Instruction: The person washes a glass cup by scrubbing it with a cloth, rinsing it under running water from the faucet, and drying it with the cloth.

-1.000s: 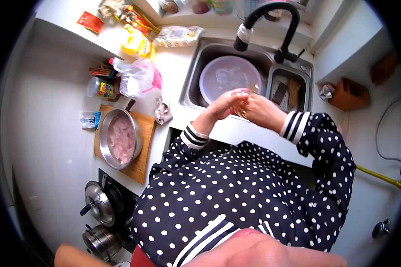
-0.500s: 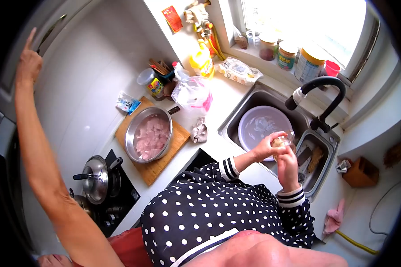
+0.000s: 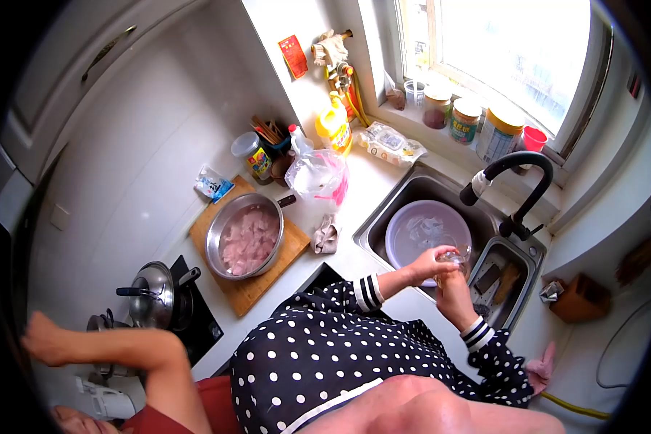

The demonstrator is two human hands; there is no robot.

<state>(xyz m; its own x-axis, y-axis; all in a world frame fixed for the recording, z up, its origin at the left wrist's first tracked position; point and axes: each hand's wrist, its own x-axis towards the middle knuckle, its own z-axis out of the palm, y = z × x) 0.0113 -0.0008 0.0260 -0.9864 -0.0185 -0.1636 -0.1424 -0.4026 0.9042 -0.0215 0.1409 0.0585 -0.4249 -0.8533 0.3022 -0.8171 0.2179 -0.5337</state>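
Over the front edge of the sink, both my hands are closed around a small clear glass container; whether it is a cup or a jar I cannot make out. My left hand grips it from the left, thumb and fingers near its top. My right hand wraps it from below and the right, hiding much of it. Just beyond my hands, a pale lavender basin sits in the larger sink bowl, with something whitish and shiny inside.
A black faucet arches over the sink. The smaller bowl holds a brush. Left, a metal pan of pale pink meat pieces rests on a wooden board. Another person's arm is near the stove.
The other person's raised arm has come down and bent near the stove. My hands have dropped slightly, still around the glass container. The view has shifted a little.
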